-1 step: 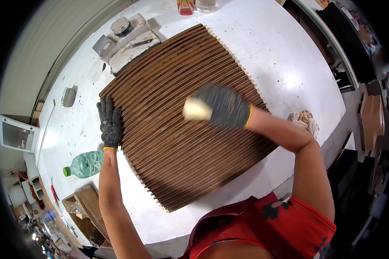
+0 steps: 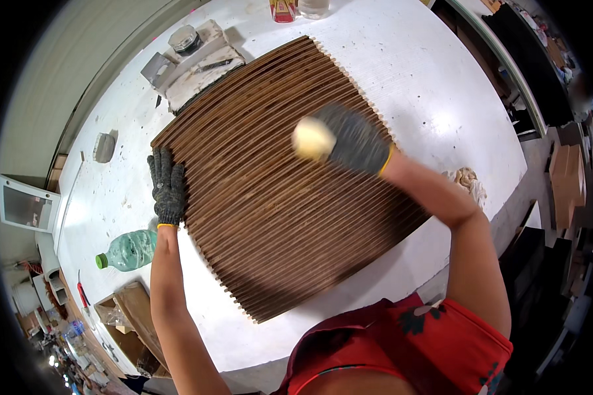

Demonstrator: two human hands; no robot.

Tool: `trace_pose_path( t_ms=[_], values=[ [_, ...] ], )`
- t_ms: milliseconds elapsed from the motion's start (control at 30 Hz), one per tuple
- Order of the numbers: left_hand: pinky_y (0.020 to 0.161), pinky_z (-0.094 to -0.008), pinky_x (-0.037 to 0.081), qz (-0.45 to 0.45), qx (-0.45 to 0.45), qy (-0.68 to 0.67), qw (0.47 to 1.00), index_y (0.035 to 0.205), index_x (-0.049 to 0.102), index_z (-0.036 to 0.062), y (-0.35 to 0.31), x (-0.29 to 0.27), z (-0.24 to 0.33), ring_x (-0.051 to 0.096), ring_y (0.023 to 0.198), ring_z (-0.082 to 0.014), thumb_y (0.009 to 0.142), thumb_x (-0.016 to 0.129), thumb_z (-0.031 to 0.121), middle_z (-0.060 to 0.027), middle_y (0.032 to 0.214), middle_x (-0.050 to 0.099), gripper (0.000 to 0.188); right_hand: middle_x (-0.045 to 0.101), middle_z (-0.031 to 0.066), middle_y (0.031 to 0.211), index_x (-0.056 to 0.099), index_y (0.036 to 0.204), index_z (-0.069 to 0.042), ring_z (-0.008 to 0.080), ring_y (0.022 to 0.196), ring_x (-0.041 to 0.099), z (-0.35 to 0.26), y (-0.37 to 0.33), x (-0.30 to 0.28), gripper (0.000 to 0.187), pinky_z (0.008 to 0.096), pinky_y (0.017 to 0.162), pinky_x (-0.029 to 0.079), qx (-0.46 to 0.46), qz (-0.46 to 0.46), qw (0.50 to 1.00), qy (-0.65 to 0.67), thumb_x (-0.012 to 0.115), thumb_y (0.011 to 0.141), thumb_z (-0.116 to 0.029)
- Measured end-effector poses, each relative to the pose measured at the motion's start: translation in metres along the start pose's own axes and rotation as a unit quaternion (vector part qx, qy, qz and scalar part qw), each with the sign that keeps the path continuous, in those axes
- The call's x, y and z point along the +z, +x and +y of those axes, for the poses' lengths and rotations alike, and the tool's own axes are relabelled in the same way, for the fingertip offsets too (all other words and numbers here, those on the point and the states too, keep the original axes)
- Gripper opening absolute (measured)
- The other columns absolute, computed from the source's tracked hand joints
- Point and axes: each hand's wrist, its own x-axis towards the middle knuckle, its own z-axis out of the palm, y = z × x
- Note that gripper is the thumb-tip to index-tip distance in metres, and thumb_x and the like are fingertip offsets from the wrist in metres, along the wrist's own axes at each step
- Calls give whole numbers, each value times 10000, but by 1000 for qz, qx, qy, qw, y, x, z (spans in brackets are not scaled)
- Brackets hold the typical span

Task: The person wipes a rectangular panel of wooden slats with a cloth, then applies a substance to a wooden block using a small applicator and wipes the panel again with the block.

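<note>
A brown panel (image 2: 277,191) with many parallel ridges lies flat on the white table (image 2: 461,118). Against its left edge rests my left hand (image 2: 168,187), in a dark knitted glove, its fingers stretched out and holding nothing. My right hand (image 2: 356,138), gloved the same way and smeared by motion, is over the panel's upper right part. It is closed on a pale yellow rounded block (image 2: 313,139), whose exact kind the blur hides. I cannot tell whether the block touches the ridges.
A green-capped plastic bottle (image 2: 128,251) lies beside my left forearm. Behind the panel's far left corner sits a stained tray (image 2: 201,72) with a small jar (image 2: 185,41). A crumpled cloth (image 2: 469,183) is near my right forearm, and an open wooden box (image 2: 135,322) at lower left.
My right hand has moved up and to the right across the panel with the pale yellow block. My left hand has stayed where it was.
</note>
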Motion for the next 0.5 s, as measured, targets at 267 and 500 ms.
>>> trace_pose_path(
  t_ms=[267,500],
  values=[
    [1160,-395,178,-3,-11,-17,1000,1446,352,82,7,1,7,148,1440,-319,970,482,270,-136,1539,243,528,613,138,970,605,1055,-19,289,903,602,46,-4,-77,363,378,787,511,-39,60,939,-335,747,766,-186],
    [1162,-400,173,-15,-13,14,1000,1456,339,105,1,4,-3,144,1440,-325,977,468,278,-137,1545,227,525,620,124,1101,575,1190,-52,289,1007,602,-31,-37,-12,509,424,886,495,-63,-61,978,-190,735,785,-315]
  ],
)
